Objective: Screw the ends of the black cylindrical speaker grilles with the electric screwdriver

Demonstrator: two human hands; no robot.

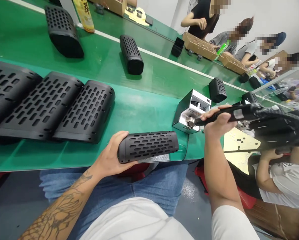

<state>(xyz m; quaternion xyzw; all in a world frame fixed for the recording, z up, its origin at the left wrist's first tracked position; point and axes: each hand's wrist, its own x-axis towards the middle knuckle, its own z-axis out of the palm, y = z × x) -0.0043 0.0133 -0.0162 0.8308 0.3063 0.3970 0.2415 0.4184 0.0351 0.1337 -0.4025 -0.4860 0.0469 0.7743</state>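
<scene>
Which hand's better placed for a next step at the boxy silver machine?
Right hand, probably: its black cylindrical tool points at the boxy silver machine. Left hand is farther off, holding a black slotted casing.

The slotted housing (149,146) is black, the bench (101,63) green with a white stripe (159,56).

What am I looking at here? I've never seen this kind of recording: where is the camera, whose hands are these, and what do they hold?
There is no robot here, just someone's two bare hands. The single picture comes from a camera worn on that person's head, looking forward and down. The left hand grips a slotted black case. The right hand holds a black handheld tool, its tip at the front of a small boxy machine. On the green surface, three similar cases lie at left. Other people sit or stand nearby.
</scene>
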